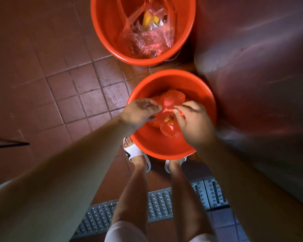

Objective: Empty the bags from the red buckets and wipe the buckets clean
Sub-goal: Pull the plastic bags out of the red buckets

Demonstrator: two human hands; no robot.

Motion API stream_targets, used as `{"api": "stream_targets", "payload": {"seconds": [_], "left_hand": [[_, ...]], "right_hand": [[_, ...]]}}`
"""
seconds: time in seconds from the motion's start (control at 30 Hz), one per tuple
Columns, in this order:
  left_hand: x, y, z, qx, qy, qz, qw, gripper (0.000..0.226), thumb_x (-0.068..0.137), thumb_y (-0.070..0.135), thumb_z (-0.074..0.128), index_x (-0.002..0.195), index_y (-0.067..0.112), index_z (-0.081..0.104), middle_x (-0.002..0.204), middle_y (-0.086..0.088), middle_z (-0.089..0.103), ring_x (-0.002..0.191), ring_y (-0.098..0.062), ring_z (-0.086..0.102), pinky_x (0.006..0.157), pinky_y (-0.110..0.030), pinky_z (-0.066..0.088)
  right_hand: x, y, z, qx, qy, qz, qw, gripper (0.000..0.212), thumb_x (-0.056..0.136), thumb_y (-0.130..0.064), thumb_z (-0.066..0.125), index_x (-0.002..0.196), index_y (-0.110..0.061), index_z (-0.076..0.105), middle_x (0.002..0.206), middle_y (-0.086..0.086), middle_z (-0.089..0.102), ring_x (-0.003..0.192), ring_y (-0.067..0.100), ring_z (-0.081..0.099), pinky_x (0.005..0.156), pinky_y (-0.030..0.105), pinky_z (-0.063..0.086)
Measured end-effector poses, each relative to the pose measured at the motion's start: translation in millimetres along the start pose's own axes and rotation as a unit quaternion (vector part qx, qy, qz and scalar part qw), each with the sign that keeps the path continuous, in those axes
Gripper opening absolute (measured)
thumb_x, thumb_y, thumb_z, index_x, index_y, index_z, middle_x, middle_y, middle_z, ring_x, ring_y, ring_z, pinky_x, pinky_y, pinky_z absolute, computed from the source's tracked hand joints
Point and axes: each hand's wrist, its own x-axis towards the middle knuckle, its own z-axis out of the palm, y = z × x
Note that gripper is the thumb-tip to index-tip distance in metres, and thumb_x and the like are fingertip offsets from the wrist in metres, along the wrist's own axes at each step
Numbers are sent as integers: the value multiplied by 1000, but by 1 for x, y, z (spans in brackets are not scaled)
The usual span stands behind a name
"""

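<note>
**Both hands on the red bag**

Hands came first in my feed: the left hand (pixel 140 112) and right hand (pixel 193 122) both pinched the red bag (pixel 171 102), fingers curled into its plastic, low inside the near red bucket (pixel 164 79). Beyond the hands I saw the far red bucket (pixel 101 23), holding a clear crumpled bag (pixel 147 39) with something yellow inside. Right of the right hand stood a steel wall (pixel 261 67). Under my wrists, white sandals (pixel 135 151) rested on the tiled floor (pixel 51 84), with a metal drain grate (pixel 159 203) behind them.
</note>
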Motion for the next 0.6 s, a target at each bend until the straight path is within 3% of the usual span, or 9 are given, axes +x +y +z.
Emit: {"api": "stream_targets", "payload": {"seconds": [0.07,0.17,0.3,0.37,0.43,0.5,0.6], "left_hand": [[-4,-1,-7,93,-2,-6,996,15,103,27,63,88,23,65,75,10,59,70,-4,56,66,-23,50],[-11,-3,-18,241,-44,-17,969,25,101,53,59,86,37,69,84,16,66,85,-7,61,81,-28,48],[-13,-1,-33,345,5,-7,938,42,98,67,53,78,34,69,100,-12,76,95,-25,71,75,-21,48],[-12,-3,-39,354,29,-9,935,45,97,67,55,77,31,73,98,-14,77,85,-22,72,70,-18,48],[-11,-7,-48,358,59,-15,932,48,98,62,58,84,20,78,85,-10,77,66,-11,65,61,-17,46],[-13,-9,-59,368,80,-31,926,52,99,57,58,77,12,73,54,3,62,51,-8,53,48,-21,42],[-18,-10,-76,385,120,-44,914,55,100,47,58,56,14,52,37,9,39,45,-11,39,45,-28,31]], "right_hand": [[-2,4,-1,1,13,12,1000,25,99,-26,59,109,-11,76,106,10,69,99,33,62,92,38,46],[-16,11,2,37,-13,58,998,29,101,-29,56,89,-9,72,89,12,68,87,34,64,76,40,47],[-46,11,9,73,-25,121,990,39,102,-41,46,76,-16,61,76,0,61,74,21,56,66,38,38],[-56,8,9,112,-9,152,982,43,100,-46,41,74,-18,58,71,-3,58,69,14,53,63,36,37],[-66,10,8,134,11,188,973,45,98,-51,37,70,-21,56,65,-5,57,64,7,51,60,34,32],[-76,16,5,142,31,210,967,44,97,-52,36,66,-26,53,61,-7,56,63,5,52,59,32,28],[-88,25,2,166,28,258,951,45,98,-56,37,69,-27,56,63,-7,60,60,12,57,60,35,46]]}}
